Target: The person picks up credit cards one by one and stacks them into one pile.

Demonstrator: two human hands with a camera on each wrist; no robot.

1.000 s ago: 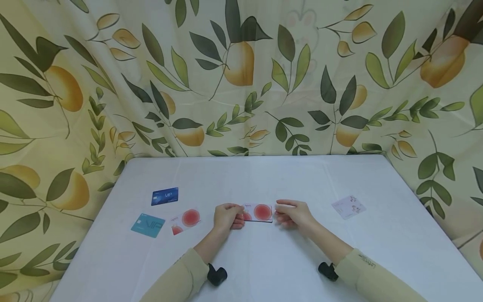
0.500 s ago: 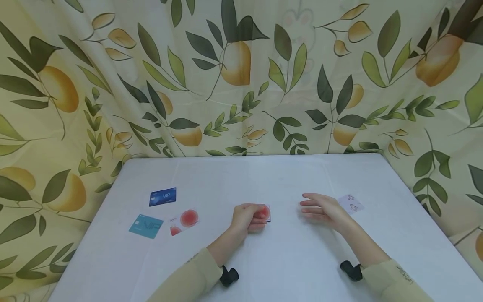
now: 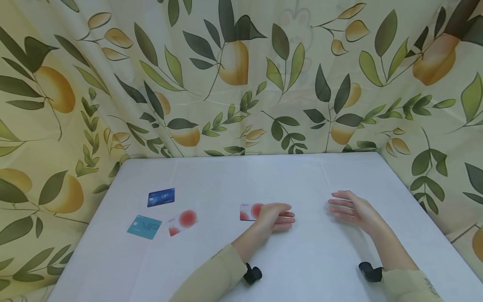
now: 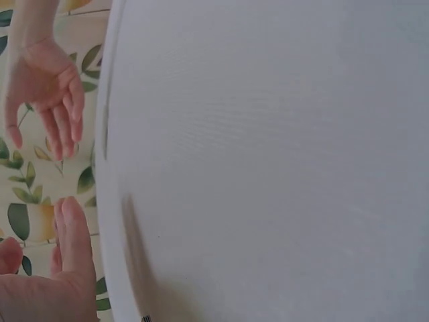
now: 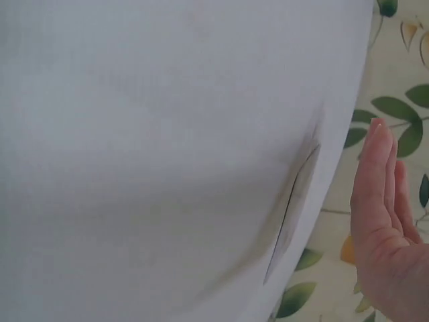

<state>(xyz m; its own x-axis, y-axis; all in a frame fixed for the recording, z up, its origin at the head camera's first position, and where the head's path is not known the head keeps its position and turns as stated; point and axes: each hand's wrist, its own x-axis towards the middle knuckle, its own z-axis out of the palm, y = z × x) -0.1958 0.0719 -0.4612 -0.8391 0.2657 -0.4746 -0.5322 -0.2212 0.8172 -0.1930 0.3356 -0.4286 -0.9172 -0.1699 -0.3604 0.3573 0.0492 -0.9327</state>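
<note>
My left hand [image 3: 274, 218] is over the middle of the table with its fingers straight, pointing right. It overlaps the right part of a white card with red circles [image 3: 249, 212], whose left part shows. Further right, my right hand [image 3: 351, 209] is held above the tabletop, fingers extended to the left, holding nothing. A pale card [image 5: 295, 208] appears nearly edge-on beside that hand in the right wrist view; in the head view the hand covers it. The left wrist view shows the left hand [image 4: 60, 268] and the right hand [image 4: 47, 94] both with nothing in them.
On the left of the white table [image 3: 226, 180] lie a dark blue VIP card [image 3: 161, 197], a teal VIP card [image 3: 144, 227] and another white card with red circles [image 3: 183, 222]. A curtain [image 3: 241, 105] with leaves and fruit hangs behind the table.
The left hand has let go of the middle card and slid right across it, its fingers straightening. The right hand has moved away to the right, over the pale card.
</note>
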